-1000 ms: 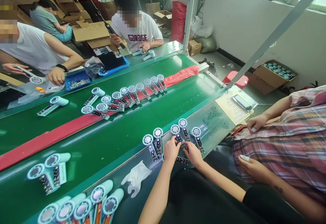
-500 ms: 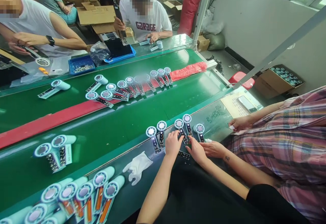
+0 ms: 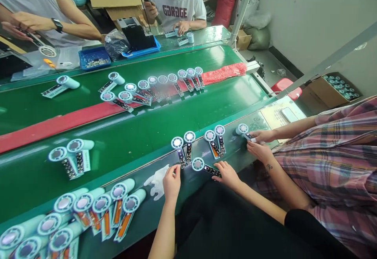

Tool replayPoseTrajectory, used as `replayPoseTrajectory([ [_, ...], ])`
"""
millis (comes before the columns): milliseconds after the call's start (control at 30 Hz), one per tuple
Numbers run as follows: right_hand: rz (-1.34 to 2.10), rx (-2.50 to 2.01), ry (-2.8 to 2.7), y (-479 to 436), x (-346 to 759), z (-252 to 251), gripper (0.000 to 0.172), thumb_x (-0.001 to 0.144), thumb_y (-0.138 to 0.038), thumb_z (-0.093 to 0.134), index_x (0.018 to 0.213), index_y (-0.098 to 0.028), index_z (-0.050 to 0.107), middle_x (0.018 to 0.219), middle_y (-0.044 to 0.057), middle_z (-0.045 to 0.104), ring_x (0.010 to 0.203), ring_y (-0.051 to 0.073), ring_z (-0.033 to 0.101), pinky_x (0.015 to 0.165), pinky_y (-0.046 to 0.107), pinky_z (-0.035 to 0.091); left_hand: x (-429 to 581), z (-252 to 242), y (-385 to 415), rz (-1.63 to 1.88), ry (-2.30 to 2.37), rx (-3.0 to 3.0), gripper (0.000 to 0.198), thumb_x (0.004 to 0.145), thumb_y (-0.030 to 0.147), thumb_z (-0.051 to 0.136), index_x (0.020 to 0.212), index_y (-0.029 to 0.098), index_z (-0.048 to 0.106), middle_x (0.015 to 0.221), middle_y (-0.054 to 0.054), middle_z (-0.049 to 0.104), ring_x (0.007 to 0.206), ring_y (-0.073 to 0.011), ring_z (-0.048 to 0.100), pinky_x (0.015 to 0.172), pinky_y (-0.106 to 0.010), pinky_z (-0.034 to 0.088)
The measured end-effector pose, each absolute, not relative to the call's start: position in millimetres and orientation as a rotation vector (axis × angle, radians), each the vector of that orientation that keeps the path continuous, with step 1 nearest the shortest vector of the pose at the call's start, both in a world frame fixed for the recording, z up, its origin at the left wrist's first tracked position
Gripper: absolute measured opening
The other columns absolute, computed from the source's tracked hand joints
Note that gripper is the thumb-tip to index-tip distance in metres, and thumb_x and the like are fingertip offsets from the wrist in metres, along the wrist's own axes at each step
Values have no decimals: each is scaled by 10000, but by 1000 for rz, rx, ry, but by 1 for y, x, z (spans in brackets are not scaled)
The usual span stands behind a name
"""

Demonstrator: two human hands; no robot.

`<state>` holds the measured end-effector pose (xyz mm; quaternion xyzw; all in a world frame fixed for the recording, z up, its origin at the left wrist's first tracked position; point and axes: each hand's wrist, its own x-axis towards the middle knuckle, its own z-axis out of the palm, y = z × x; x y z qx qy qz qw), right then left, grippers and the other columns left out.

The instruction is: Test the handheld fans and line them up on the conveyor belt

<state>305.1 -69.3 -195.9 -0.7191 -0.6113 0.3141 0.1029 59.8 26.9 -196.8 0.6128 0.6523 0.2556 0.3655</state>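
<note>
At the bench (image 3: 235, 149), switching from upper fan (image 3: 215, 147) to lower fan (image 3: 207, 168), half-closing right hand (image 3: 229, 176) on board-end; pinching left hand (image 3: 171, 182), with unclear contents.

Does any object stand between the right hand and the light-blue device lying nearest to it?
Nothing visible does. The right hand is right at one end of that light-blue device, its fingers appearing to touch it. The neighbouring device lies farther forward, not between them.

The right hand (image 3: 229, 174) holds a fan (image 3: 198, 164) by its circuit strip (image 3: 210, 169), while the left hand (image 3: 171, 182) perhaps touches another fan (image 3: 177, 143).
</note>
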Motion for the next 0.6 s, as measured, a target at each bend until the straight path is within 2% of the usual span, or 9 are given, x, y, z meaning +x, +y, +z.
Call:
replayPoseTrajectory([
  [133, 1080, -2107, -1697, -54, 292, -201, 271, 719, -68, 679, 937, -186, 568, 1055, 107, 625, 1039, 277, 587, 876, 385, 482, 64, -200, 8, 660, 1670, 1488, 398, 868, 530, 480, 923, 188, 677, 994, -98, 662, 821, -204, 609, 719, -325, 497],
  [200, 1184, -2076, -1583, -49, 288, -201, 230, 727, -41, 617, 870, -192, 519, 943, 70, 632, 928, 239, 621, 793, 342, 495, 66, -199, 0, 679, 1694, 1424, 442, 864, 558, 470, 962, 169, 658, 1016, -120, 648, 861, -218, 609, 771, -354, 505],
  [300, 1384, -1962, -1380, -46, 282, -196, 212, 778, -121, 597, 834, -214, 415, 723, -17, 599, 653, 165, 613, 608, 270, 487, 75, -195, -11, 612, 1600, 1307, 490, 839, 584, 496, 1005, 147, 643, 958, -127, 685, 820, -224, 654, 725, -361, 537],
  [400, 1505, -1796, -1215, -41, 274, -181, 230, 836, -241, 568, 837, -233, 338, 670, -58, 558, 541, 123, 558, 516, 237, 466, 96, -182, -16, 538, 1357, 1117, 542, 849, 532, 534, 1227, 146, 581, 1027, -140, 721, 874, -234, 704, 679, -325, 566],
  [500, 1459, -1648, -1124, -32, 268, -155, 253, 852, -345, 573, 885, -233, 348, 813, -24, 569, 701, 133, 588, 630, 270, 505, 122, -157, -6, 590, 1177, 924, 628, 873, 467, 542, 1420, 191, 407, 1295, -146, 625, 1166, -250, 621, 886, -345, 553],
  [600, 1372, -1411, -1059, -19, 271, -120, 348, 827, -426, 649, 934, -225, 386, 998, 30, 572, 988, 177, 577, 882, 347, 474, 139, -126, 14, 612, 1116, 1015, 646, 829, 466, 595, 1398, 214, 424, 1371, -125, 572, 1293, -259, 524, 1005, -364, 504],
])
